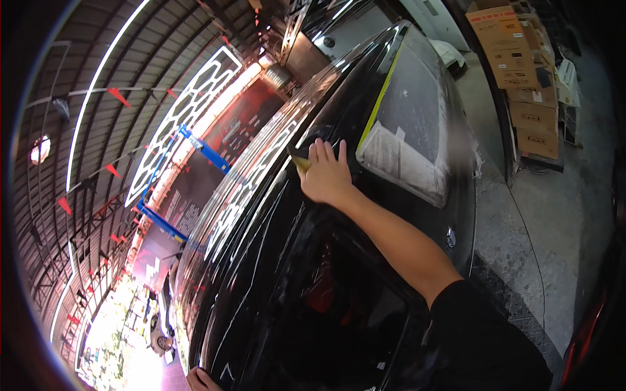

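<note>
A glossy black car (261, 241) stretches across the middle of the head view. My right hand (326, 171) lies against the dark bodywork beside the roof edge, fingers stretched forward. At its thumb side a small flat piece, yellowish and dark (300, 160), sticks out from under the hand; its kind is not clear. Just beyond that hand, a glass pane carries a whitish, dusty masking sheet (404, 163) with a yellow-green tape strip (378, 104) along one edge. At the bottom edge, my left hand (202, 379) touches the car's roof side, its fingers only partly in view.
Stacked cardboard boxes (521, 85) stand on the right. A dark cable (531, 241) runs over the grey floor (561, 202), near a dark grating (508, 293). Blue lift arms (205, 150) show beyond the car. Overhead are lit tubes and red pennants (119, 97).
</note>
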Available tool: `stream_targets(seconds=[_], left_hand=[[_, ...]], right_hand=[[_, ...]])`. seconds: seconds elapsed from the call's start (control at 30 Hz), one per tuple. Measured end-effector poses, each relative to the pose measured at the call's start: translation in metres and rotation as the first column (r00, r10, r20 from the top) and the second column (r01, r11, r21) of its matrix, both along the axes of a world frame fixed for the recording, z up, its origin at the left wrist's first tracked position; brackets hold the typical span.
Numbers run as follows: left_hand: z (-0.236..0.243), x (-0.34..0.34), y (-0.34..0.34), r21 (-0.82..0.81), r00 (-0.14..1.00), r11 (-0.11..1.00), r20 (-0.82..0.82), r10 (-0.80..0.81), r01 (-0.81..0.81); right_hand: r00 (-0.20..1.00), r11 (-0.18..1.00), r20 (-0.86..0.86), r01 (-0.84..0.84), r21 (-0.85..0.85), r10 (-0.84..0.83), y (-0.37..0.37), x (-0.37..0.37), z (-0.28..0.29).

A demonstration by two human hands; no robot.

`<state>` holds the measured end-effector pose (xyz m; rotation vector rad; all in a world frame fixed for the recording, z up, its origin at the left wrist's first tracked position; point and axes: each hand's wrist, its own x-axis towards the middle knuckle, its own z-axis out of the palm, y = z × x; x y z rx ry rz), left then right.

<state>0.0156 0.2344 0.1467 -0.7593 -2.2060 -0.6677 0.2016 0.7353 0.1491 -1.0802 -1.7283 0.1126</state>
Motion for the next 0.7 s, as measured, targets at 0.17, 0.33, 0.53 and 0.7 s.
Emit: stream_targets(seconds=[0.17, 0.33, 0.53, 0.7], left_hand=[[-0.005, 0.002, -0.007, 0.027, 0.993, 0.993, -0.030, 0.117, -0.116], [-0.002, 0.011, 0.001, 0.018, 0.988, 0.988, 0.028, 0.153, -0.154], [-0.002, 0.022, 0.008, 0.038, 0.970, 0.970, -0.018, 0.243, -0.242], [-0.009, 0.018, 0.005, 0.055, 0.978, 0.981, -0.075, 0.192, -0.189]], right_hand=[[0.961, 0.928, 0.173, -0.255, 0.272, 0.214, -0.121, -0.046, -0.027], [0.981, 0.947, 0.174, -0.131, 0.293, 0.082, -0.035, -0.013, 0.001], [0.884, 0.849, 0.074, -0.465, 0.252, 0.462, -0.098, -0.041, -0.004], [0.900, 0.831, 0.253, -0.427, 0.357, 0.354, -0.069, -0.023, 0.001]])
